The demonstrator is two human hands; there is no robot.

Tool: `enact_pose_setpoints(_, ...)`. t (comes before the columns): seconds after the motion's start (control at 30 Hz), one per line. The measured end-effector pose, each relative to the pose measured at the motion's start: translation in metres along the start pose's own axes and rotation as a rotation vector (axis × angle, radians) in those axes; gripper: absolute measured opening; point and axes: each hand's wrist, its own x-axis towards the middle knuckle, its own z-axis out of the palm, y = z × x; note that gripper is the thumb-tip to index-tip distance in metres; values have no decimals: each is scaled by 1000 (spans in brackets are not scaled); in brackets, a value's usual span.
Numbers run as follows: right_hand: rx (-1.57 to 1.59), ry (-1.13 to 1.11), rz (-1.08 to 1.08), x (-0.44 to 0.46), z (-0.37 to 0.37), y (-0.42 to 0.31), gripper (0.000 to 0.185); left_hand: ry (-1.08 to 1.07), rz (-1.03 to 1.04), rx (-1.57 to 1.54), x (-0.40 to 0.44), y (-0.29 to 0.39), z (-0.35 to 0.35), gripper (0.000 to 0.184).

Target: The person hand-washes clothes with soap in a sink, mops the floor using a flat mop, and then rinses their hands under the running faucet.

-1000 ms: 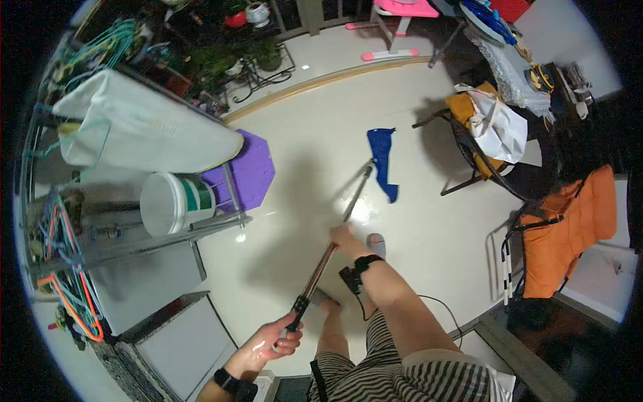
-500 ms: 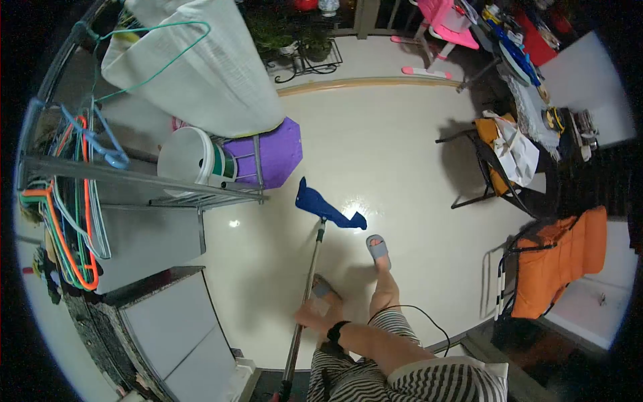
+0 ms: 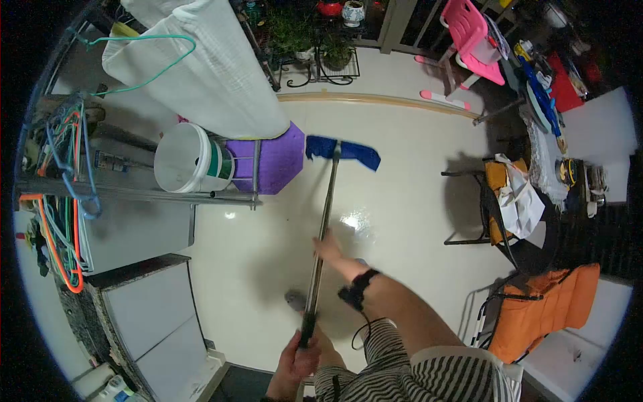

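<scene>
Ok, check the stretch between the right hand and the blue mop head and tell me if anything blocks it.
Nothing visible does. From the right hand, the pole runs over pale floor to the blue mop head; the purple panel sits off to the picture's left.

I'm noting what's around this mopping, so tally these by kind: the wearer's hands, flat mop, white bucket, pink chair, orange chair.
Hands: 2, left hand and right hand
Flat mop: 1
White bucket: 1
Pink chair: 1
Orange chair: 1
Total: 6
</scene>
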Motion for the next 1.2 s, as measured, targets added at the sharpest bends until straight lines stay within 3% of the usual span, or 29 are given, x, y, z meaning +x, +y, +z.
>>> enact_pose_setpoints(0.03,67,63,-14,22,-25,-8,52,-29,58,133,34,9,24,39)
enact_pose_setpoints(0.1,182,148,-59,56,-64,-24,55,-77,67,-4,99,27,64,39)
enact_pose_setpoints(0.17,270,179,-116,75,-92,-38,58,-569,-274,-206,162,58,85,39)
enact_pose_setpoints(0.2,267,176,-116,66,-107,-54,58,-571,-273,-209,176,64,101,39)
enact_pose_setpoints(0.27,481,-21,46,55,-125,-72,62,-319,-152,-357,196,72,119,40)
enact_pose_setpoints(0.3,481,-24,49,66,-121,-63,62,-316,-151,-360,197,69,114,40)
enact_pose_setpoints(0.33,-403,-169,-207,89,-107,-42,60,-296,-123,-304,195,65,100,40)
enact_pose_setpoints(0.4,-1275,-288,-439,97,-96,-25,60,-261,-110,-231,181,54,70,40)
enact_pose_setpoints(0.43,-1297,-344,-428,90,-89,-21,53,-287,-107,-227,166,47,49,40)
enact_pose_setpoints(0.57,-1374,-599,-425,34,-12,-7,32,-262,-36,-213,74,7,-27,40)
enact_pose_setpoints(0.63,-1425,-376,-421,2,49,24,30,-172,-55,-276,17,-9,-56,42)
enact_pose_setpoints(0.7,-1351,-444,-435,24,159,130,31,-93,-78,-279,-40,-15,-103,43)
enact_pose_setpoints(0.73,-1295,-442,-391,-21,163,99,31,-46,-89,-282,-66,-15,-127,43)
enact_pose_setpoints(0.8,-1215,-439,-361,-81,199,72,32,247,112,130,-128,-22,-141,25)
enact_pose_setpoints(0.9,-1106,-457,-374,-148,284,64,32,388,137,136,-210,-34,-142,23)
enact_pose_setpoints(1.07,-921,-533,-516,-251,413,49,34,449,103,265,-300,-16,-219,26)
enact_pose_setpoints(1.2,-811,-575,-640,-300,461,33,36,476,85,352,-326,-3,-240,29)
